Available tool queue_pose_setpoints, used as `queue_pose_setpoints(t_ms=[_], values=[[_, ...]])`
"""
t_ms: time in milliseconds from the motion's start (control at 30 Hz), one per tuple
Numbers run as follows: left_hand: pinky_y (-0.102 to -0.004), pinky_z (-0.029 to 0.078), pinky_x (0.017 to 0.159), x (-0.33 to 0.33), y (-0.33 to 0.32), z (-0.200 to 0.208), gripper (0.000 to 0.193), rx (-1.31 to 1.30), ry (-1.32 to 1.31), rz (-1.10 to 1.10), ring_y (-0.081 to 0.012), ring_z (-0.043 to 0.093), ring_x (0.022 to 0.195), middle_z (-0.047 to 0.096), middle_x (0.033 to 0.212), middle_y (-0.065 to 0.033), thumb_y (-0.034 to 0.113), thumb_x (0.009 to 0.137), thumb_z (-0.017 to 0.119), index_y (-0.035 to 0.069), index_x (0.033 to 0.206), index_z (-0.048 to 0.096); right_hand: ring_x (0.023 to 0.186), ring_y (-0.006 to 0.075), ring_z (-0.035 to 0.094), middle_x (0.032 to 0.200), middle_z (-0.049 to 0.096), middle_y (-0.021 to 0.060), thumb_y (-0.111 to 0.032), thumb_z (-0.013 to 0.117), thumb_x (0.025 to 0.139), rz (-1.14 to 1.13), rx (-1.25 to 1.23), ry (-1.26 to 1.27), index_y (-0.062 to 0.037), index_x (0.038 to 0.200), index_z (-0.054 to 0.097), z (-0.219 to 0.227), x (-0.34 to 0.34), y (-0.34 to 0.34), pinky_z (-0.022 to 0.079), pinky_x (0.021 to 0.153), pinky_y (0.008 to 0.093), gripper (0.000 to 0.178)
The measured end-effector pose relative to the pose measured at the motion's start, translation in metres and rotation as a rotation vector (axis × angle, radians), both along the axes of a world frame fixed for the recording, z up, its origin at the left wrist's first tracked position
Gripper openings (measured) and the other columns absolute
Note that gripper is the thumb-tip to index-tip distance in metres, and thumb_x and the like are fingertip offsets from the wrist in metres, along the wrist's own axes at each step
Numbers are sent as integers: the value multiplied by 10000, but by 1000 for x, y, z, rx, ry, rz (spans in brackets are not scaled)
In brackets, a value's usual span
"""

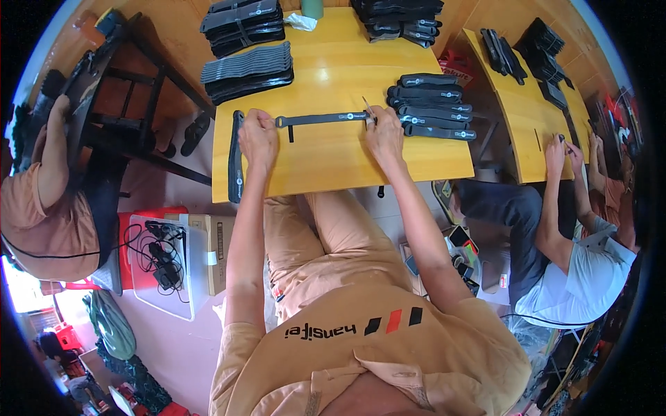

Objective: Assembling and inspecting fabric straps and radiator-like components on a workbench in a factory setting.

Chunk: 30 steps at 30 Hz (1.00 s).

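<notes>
A dark grey strap (pixel 319 118) with light printing and a loop at its left end stretches sideways above the yellow table (pixel 319 166). My left hand (pixel 259 137) is closed, its fingertips pinched at the loop end. My right hand (pixel 384 139) is closed at the other end, around a thin, pointed metal tool (pixel 368 105) that looks like small scissors; the fingers hide most of it. Whether those fingers also grip the strap, I cannot tell. Beside my left wrist, another dark strap (pixel 236 166) lies lengthwise along the table's left edge.
Bundled straps (pixel 433 107) lie right of my right hand. More stacks (pixel 248 69) stand at the back left, others (pixel 399 21) at the back right. A narrow black strip or slot (pixel 291 134) shows below the strap. Co-workers sit either side; a clear bin (pixel 163 267) holds cables.
</notes>
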<state>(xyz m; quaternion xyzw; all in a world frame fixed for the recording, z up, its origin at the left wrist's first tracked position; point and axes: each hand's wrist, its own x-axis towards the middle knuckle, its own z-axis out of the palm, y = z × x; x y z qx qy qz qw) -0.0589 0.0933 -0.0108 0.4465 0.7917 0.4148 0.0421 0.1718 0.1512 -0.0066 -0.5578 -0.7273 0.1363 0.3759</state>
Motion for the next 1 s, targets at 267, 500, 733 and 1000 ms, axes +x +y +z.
queue_pose_setpoints(t_ms=[267, 500, 733, 1000], values=[[-413, 448, 710, -35, -62, 27, 387, -61, 123, 142, -337, 571, 857, 580, 934, -186, 333, 754, 647, -2, 925, 555, 745, 345, 572, 851, 534, 125, -40, 573, 742, 101, -70, -128, -77, 949, 594, -9, 44, -64, 455, 626, 452, 212], [-419, 461, 685, -45, -75, -3, 388, -312, 107, 106, -335, 598, 693, 617, 751, -163, 300, 733, 660, -2, 945, 541, 656, 304, 583, 863, 514, 87, -30, 595, 693, 113, 26, -273, -111, 977, 579, -16, 41, -68, 464, 536, 406, 296], [-221, 436, 503, -20, -104, 22, 200, 117, -935, -154, -111, 545, 552, 575, 692, -67, 122, 809, 577, 6, 943, 485, 661, 303, 589, 843, 547, 104, -16, 573, 705, 131, 14, -219, -84, 985, 587, -14, 42, -69, 473, 559, 373, 288], [-201, 418, 477, 59, -138, 45, 212, 29, -1305, -398, -88, 506, 506, 571, 694, -69, 51, 844, 498, 11, 1052, 489, 749, 149, 533, 839, 548, 75, -74, 555, 806, 454, -496, 476, -40, 1132, 542, 46, 3, -91, 433, 654, 248, 328]])
